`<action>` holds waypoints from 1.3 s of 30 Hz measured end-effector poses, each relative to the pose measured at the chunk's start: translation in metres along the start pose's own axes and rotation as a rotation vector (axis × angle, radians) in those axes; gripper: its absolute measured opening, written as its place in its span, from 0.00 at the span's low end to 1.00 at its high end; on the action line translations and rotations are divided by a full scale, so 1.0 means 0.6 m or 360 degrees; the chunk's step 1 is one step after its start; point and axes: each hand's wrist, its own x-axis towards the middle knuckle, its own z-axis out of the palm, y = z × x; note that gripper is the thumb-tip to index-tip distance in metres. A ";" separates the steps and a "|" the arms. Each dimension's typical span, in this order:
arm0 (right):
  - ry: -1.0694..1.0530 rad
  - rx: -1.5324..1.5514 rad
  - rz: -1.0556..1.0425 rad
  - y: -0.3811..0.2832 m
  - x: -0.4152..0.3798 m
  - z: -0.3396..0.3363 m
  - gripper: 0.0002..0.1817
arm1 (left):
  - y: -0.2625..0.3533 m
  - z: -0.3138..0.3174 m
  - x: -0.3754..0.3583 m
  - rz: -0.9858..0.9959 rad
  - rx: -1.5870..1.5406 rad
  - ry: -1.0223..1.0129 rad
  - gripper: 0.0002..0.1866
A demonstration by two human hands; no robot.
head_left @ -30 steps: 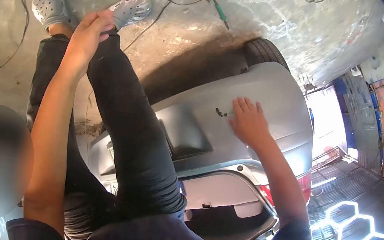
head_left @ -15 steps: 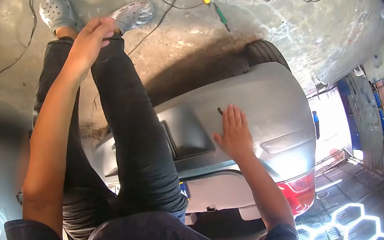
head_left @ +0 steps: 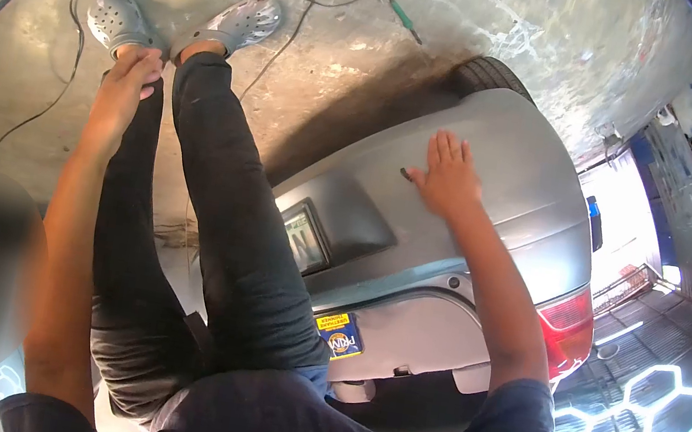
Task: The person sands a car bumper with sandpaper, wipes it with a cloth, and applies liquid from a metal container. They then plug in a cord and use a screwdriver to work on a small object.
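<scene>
Grey matte car bumper (head_left: 506, 164), right hand (head_left: 450, 178) flat on it

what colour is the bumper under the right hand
Grey, seen in the head view: the bumper.

- Bright daylight; glare whites out the doorway (head_left: 621, 230) at right;
- dark shadow on the concrete floor (head_left: 363, 102) beside the car;
- strong fisheye bending, black vignette at edges.
</scene>
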 end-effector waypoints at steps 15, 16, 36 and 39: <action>0.0176 0.0021 -0.0035 0.027 -0.114 -0.012 0.41 | -0.005 -0.028 -0.044 -0.0013 0.0120 -0.0023 0.26; 0.0198 0.0033 -0.0053 0.029 -0.124 -0.011 0.41 | -0.007 -0.027 -0.047 -0.0004 0.0114 -0.0020 0.25; -0.0038 0.0201 0.0264 0.091 0.023 -0.010 0.45 | 0.000 -0.012 -0.069 0.0006 0.0268 0.0033 0.23; -0.0015 0.0255 0.0312 0.082 0.010 -0.010 0.45 | 0.011 -0.019 -0.106 0.0013 0.0353 0.0050 0.23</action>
